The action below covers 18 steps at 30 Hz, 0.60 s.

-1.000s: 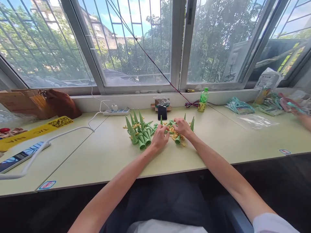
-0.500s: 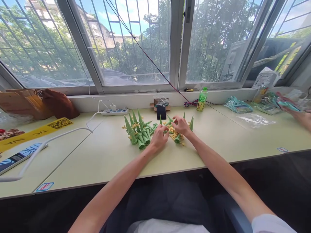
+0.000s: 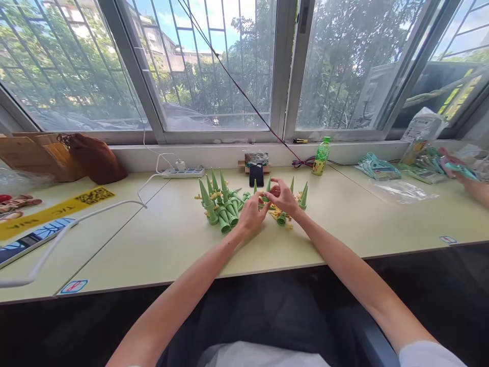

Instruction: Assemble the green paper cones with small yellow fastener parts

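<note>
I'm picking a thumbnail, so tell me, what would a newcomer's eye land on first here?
Probably the spiky green cones mid-table, some upright and some lying down, with the left hand and right hand close together at the right of the main cluster. Next, the yellow strip with its QR code at far left, then the green bottle standing toward the back, right of centre.

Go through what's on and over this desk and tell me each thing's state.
Green cones: some upright, some lying
Yellow pieces: some heaped, some among cones
Left grip: fingers bent, hold unclear
Right grip: fingers bent, hold unclear
Bottle: upright, cap on
Phone: screen dark
Power strip: plug inserted
Clear plastic: lying flat
</note>
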Tool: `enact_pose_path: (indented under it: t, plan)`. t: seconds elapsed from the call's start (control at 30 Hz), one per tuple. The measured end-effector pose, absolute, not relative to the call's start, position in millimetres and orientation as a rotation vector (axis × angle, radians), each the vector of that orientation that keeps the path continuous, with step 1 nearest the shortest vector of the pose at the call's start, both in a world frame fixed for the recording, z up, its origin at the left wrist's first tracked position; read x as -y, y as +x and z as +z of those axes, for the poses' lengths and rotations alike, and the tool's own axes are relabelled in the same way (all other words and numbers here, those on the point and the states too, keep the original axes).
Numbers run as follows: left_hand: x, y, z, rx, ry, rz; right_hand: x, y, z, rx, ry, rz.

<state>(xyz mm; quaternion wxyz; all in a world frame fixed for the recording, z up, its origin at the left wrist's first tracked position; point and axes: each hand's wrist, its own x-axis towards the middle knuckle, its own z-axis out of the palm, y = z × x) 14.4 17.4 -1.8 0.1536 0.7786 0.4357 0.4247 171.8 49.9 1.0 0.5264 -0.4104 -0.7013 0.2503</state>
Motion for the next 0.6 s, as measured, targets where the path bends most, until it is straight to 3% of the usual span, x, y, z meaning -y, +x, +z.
enact_pose_path:
  t: [0.6]
  plan:
    - [-19.0,14.8,0.1,-1.23,2.195,1.014,-47.6,172.0,4.2,1.723,-1.101,0.411]
